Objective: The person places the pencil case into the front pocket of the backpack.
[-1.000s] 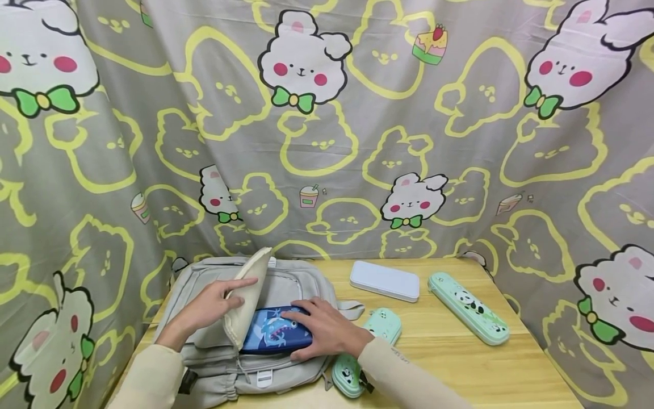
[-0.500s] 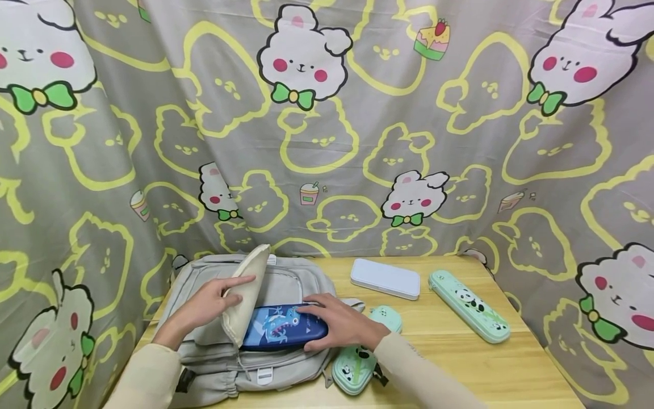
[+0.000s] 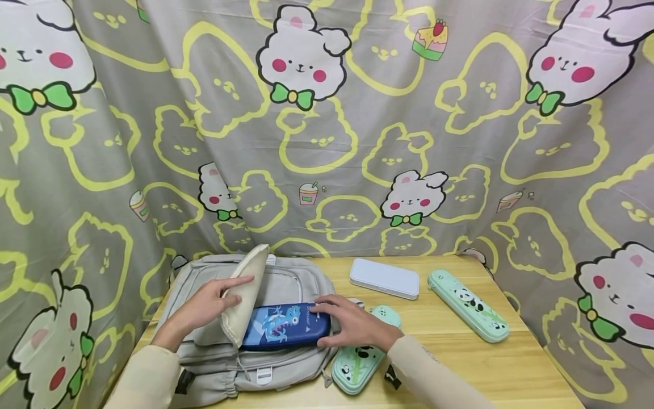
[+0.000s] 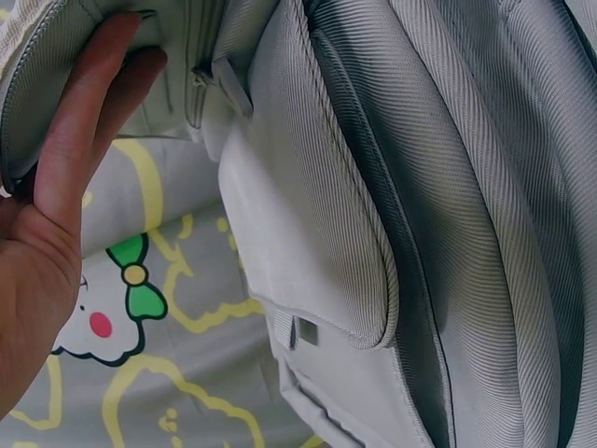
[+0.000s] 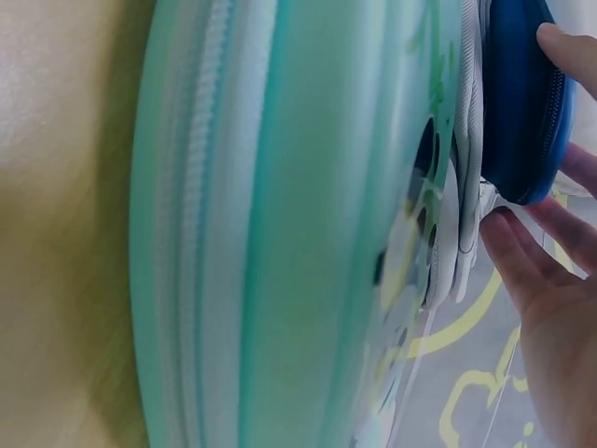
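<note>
Blue case (image 3: 286, 328) w/ dinosaur print lies on the open grey backpack (image 3: 291, 363), printed face up. Long axis runs L to R across the bag, roughly parallel to its near side. L end meets the cream flap (image 3: 246, 312); R end is in the R hand (image 3: 352, 325). In my judgement that's the governing relation: case sits between the two hands, R end clear of the flap, L end close up against it. R hand is the nearer; L hand (image 3: 206, 301) has no visible contact w/ the case. How far the L end runs in behind the flap I can't say for certain, as the flap covers it.

Pose, R hand: in from the R side, approx. palm down, thumb at the case's near edge, fingers bent over the far part of the R end. Spread is about the width of the case, i.e. a pinch across it.

Pose, L hand: part-closed on the flap, index & thumb over the cream face, standing it up on a slant.

Adj. items on the counter (image 3: 439, 369): near panda case (image 3: 355, 372), just R of the bag, R wrist above it; pale box (image 3: 384, 278) and far panda case (image 3: 470, 307), both apart from the hands.
</note>
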Demonstrator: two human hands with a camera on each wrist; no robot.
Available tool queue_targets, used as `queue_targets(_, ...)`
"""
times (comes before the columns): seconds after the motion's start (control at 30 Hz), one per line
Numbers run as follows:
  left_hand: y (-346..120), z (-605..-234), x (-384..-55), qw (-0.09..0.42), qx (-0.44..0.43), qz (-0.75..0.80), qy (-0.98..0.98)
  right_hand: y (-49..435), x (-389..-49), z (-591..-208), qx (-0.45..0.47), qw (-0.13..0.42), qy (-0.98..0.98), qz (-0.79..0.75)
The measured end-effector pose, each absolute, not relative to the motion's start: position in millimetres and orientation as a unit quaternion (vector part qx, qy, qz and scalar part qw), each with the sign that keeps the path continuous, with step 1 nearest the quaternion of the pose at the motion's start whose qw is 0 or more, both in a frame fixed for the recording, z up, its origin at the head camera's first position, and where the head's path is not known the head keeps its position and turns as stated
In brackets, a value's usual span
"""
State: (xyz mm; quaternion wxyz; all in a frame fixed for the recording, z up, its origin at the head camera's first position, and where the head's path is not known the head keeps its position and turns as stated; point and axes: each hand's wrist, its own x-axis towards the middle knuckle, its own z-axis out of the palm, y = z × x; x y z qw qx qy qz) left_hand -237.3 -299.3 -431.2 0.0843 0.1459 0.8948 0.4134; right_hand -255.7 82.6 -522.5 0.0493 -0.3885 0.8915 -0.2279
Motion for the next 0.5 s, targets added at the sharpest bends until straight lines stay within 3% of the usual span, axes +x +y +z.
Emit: queue_targets(0.5,-299.3,-433.6,-235.2,0.076,0.139,0.416,0.895,84.5,-252.2,-523.4,-0.375,0.056,0.887,-0.262)
